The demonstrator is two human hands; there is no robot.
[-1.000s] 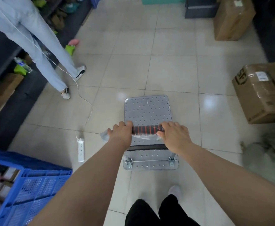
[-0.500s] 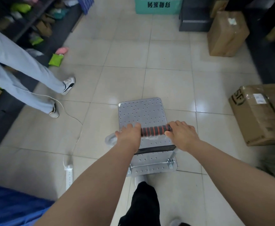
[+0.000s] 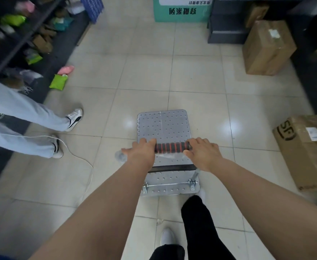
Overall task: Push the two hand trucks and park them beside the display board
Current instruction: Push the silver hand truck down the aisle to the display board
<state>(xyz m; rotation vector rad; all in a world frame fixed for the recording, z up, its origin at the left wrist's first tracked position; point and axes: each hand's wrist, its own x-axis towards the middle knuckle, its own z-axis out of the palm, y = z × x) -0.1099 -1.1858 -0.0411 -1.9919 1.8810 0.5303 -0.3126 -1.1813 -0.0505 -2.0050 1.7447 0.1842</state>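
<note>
A silver hand truck (image 3: pixel 163 126) with a studded metal deck stands on the tiled floor in front of me. Its handle (image 3: pixel 169 147) has a black and red ribbed grip. My left hand (image 3: pixel 141 152) grips the handle's left end and my right hand (image 3: pixel 203 152) grips its right end. Straight ahead at the far end stands a green display board (image 3: pixel 182 11) with white lettering. Only one hand truck is in view.
A person in light trousers and white shoes (image 3: pixel 75 119) stands at the left, with a white cable (image 3: pixel 82 160) trailing on the floor. Dark shelves (image 3: pixel 22 40) line the left. Cardboard boxes sit at the right (image 3: pixel 304 152) and far right (image 3: pixel 266 47). A dark cabinet (image 3: pixel 227 21) is beside the board.
I have walked forward with the hand truck. The green board has come into view ahead, the blue crate and power strip have dropped out behind, and the person at the left is nearer.
</note>
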